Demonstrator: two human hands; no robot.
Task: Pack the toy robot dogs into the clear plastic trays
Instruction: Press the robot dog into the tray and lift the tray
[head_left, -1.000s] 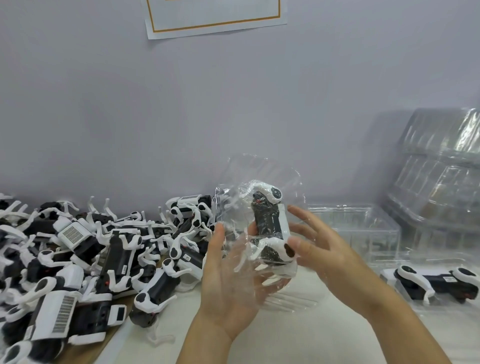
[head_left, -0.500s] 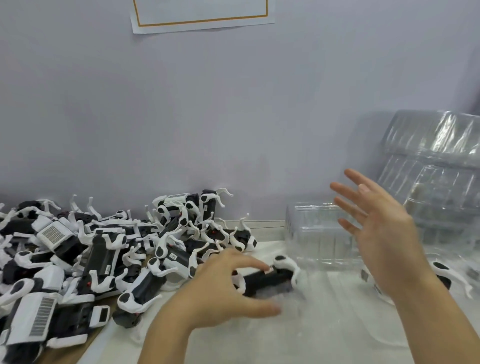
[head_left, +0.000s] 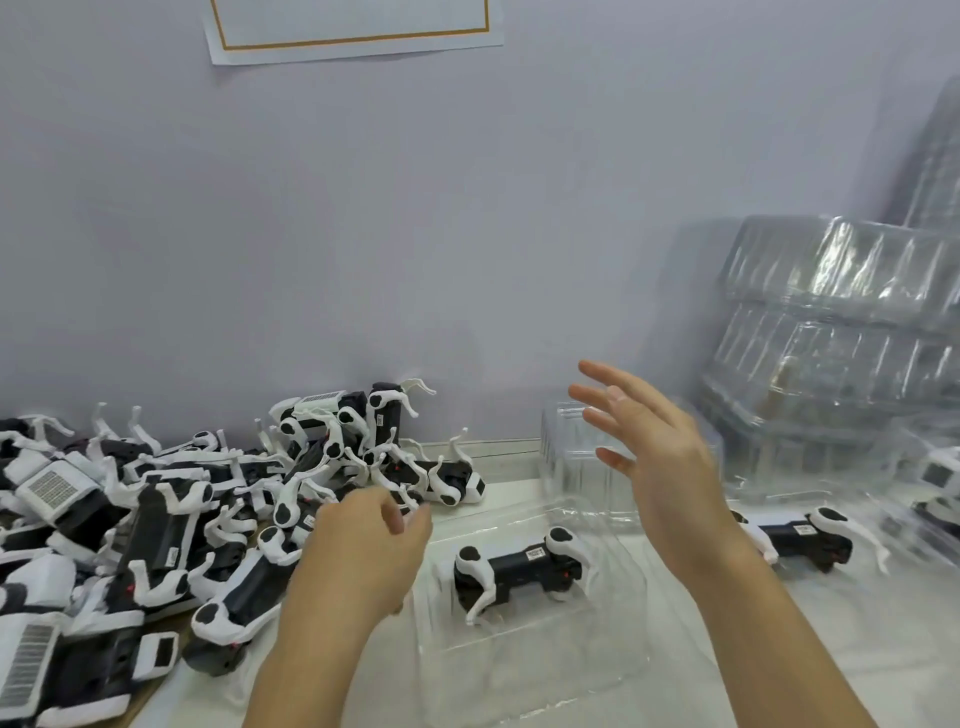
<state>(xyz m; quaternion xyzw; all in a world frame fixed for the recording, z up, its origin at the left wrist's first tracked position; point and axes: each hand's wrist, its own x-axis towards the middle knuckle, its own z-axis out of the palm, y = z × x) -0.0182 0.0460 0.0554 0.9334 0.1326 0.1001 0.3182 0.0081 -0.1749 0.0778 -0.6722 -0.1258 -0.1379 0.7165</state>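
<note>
Reading the small white stickers on the toy dogs gets me nowhere: the print is too blurred, and the white sheet (head_left: 353, 26) with an orange border taped to the pale grey wall (head_left: 467, 208) shows no words I can make out. On the white desk (head_left: 675, 675), one black-and-white robot dog (head_left: 519, 569) lies on its side in a clear plastic tray (head_left: 530, 649) near the front edge, between my two arms. A second dog (head_left: 800, 540) lies further toward the right edge, seemingly in another clear tray. My left hand (head_left: 358, 561) hangs with loosely curled fingers at the edge of the pile of dogs (head_left: 156, 519) heaped along the left side against the wall; I cannot tell whether it touches one, and the heap is too tangled to count. My right hand (head_left: 654, 457) is raised, fingers spread and holding nothing, in front of an empty clear tray (head_left: 566, 457). A tall stack of clear trays (head_left: 841, 353) leans in the back right corner.
</note>
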